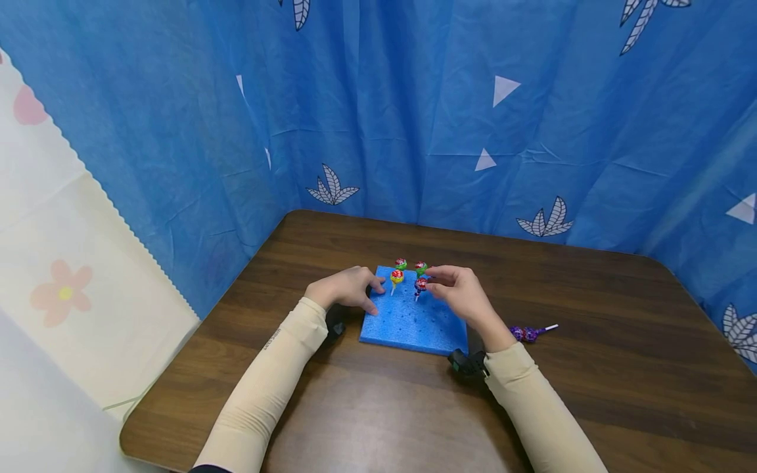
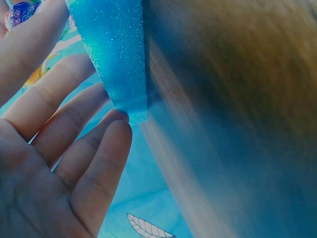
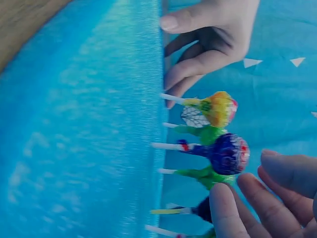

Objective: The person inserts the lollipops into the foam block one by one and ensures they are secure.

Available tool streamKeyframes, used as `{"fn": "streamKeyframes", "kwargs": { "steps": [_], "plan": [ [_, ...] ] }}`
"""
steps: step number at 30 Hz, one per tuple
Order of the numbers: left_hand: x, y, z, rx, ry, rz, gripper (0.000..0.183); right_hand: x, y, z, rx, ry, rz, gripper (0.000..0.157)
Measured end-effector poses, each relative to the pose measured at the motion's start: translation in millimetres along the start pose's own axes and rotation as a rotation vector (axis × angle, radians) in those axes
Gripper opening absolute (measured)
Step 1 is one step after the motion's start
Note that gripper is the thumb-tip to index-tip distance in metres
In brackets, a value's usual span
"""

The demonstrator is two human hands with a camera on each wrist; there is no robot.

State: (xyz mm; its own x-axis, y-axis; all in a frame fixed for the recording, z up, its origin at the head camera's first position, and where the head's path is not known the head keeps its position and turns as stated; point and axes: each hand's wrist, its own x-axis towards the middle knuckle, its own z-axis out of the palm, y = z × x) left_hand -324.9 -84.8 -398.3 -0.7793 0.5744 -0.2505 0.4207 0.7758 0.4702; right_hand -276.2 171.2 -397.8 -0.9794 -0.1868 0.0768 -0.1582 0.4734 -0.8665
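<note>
A blue foam board point(image 1: 408, 328) lies on the table with lollipops standing in it by their sticks. My right hand point(image 1: 464, 295) is at the dark blue lollipop point(image 3: 229, 153); in the right wrist view its fingertips point(image 3: 270, 157) are spread just beside the candy head, not closed round it. The yellow-and-red lollipop point(image 1: 397, 276) stands to the left, with green-and-red lollipops point(image 1: 401, 263) behind. My left hand point(image 1: 351, 289) rests at the board's left edge; the left wrist view shows its fingers fairly straight against the foam's side. Darker lollipops point(image 3: 203, 210) are partly hidden by my right hand.
Purple lollipops point(image 1: 523, 334) lie on the dark wooden table point(image 1: 591, 374), right of the board and beside my right wrist. A blue curtain point(image 1: 414, 131) with leaf prints hangs behind the table, and a pale flowered cloth point(image 1: 77, 263) hangs at the left.
</note>
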Motion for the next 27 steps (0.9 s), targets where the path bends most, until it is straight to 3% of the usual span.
{"fn": "streamKeyframes", "kwargs": {
  "steps": [8,16,23,27],
  "plan": [
    [0.6,-0.3,0.4,0.013,0.005,0.008,0.050,-5,-10,-15.7,0.068,0.001,-0.015,0.033],
    [-0.3,-1.2,-0.6,0.005,0.008,0.016,0.051,-13,-16,-45.4,0.145,-0.011,-0.058,0.036],
    [0.0,-2.4,-1.7,0.015,0.007,0.016,0.051,-20,-5,-67.4,0.172,-0.020,-0.034,0.038],
    [0.5,-2.1,-1.0,0.011,0.004,0.011,0.051,-23,7,-73.6,0.121,-0.014,0.002,0.040]
  ]
}}
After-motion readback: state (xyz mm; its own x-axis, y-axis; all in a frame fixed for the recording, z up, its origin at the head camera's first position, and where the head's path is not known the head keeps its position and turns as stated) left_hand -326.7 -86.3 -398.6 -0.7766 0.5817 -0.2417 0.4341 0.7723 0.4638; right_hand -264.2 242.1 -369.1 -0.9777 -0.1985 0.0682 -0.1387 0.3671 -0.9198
